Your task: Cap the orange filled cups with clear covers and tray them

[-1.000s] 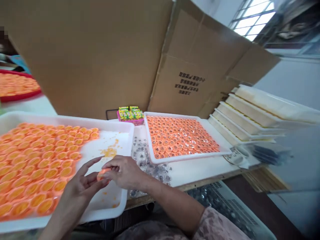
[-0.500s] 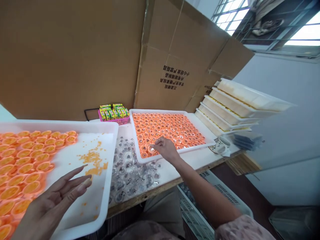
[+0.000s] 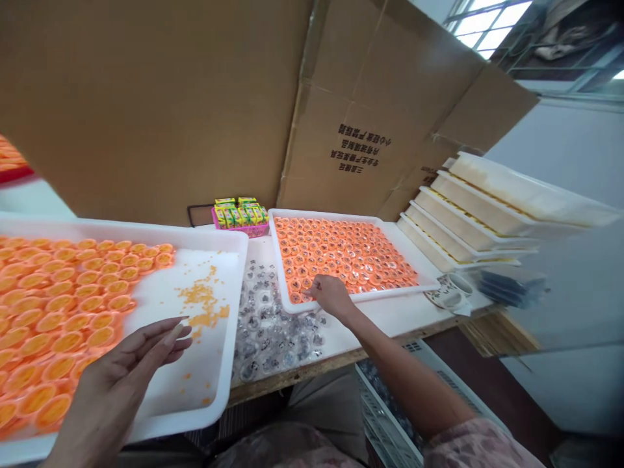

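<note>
A worker's right hand (image 3: 331, 296) reaches to the near left corner of the right tray (image 3: 390, 294), its fingers curled and drawn together, tips down among the capped cups (image 3: 351, 250). Whether they pinch one of the cups cannot be told, as the hand hides the spot. The capped cups, orange with dark prints under shiny clear tops, fill the tray in close rows.

The left hand (image 3: 129, 374) hangs over the left tray (image 3: 163, 276), fingers extended and close together, thumb lying along the index finger; whether anything sits between them cannot be made out. Beside it, uncapped orange cups (image 3: 63, 322) with yellow-orange filling crowd the tray's left side, while orange crumbs (image 3: 202, 299) lie scattered over the white floor on the right.

Between the two trays, clear discs (image 3: 270, 338) with dark prints spread across the table (image 3: 351, 322). Behind them, a pink basket (image 3: 248, 230) holds yellow-green packets (image 3: 244, 215) in front of a tall sheet of cardboard (image 3: 195, 97) with dark lettering. At far right stand stacked trays (image 3: 482, 218), with a dark package (image 3: 504, 286) near them; below the table's edge sits a pale crate (image 3: 439, 370).
</note>
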`<state>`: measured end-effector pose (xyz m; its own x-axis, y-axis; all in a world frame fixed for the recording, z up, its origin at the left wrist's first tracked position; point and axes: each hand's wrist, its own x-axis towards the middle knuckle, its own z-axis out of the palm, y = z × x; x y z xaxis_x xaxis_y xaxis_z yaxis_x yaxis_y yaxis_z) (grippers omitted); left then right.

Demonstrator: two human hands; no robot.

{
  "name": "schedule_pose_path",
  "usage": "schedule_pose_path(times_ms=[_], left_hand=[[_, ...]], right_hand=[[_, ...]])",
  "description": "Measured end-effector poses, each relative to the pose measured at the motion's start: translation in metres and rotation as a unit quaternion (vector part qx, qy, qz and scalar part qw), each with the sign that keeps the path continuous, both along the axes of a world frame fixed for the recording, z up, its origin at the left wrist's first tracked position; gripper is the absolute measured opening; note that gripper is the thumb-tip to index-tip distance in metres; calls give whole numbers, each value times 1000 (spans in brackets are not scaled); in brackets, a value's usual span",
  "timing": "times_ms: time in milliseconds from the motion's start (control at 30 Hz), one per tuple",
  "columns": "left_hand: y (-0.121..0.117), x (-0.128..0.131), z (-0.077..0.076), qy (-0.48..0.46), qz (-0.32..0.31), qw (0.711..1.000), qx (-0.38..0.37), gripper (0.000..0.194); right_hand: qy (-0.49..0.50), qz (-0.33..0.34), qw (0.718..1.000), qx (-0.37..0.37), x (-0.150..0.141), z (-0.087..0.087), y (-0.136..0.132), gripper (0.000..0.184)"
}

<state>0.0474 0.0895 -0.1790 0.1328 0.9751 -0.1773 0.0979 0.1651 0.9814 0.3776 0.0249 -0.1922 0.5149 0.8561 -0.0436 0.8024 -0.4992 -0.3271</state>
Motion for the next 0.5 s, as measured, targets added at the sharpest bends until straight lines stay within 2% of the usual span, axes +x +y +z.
schedule_pose_path(times_ms=[67, 167, 233, 267, 333, 400, 500], left_hand=[[-3, -1, 3, -45, 36, 998, -6, 30], [-7, 0, 6, -160, 169, 971, 56, 19], [-8, 0, 7, -220, 225, 944, 97, 17], [-9, 0, 8, -244, 242, 932, 112, 17], [-9, -1, 9, -276, 261, 916, 129, 19], [-10, -7, 12, -293, 268, 908, 132, 20], [-7, -23, 17, -290, 292, 899, 152, 21]], right_hand=[[-27, 4, 999, -19, -6, 4, -3, 22], [-132, 10, 991, -35, -19, 15, -5, 22], [-192, 35, 981, 18, -33, 23, 1, 23], [-191, 61, 978, 58, -44, 27, 6, 22], [-132, 141, 973, 123, -71, 33, 23, 19], [-36, 256, 956, 142, -106, 35, 47, 14], [73, 422, 897, 110, -161, 30, 84, 10]])
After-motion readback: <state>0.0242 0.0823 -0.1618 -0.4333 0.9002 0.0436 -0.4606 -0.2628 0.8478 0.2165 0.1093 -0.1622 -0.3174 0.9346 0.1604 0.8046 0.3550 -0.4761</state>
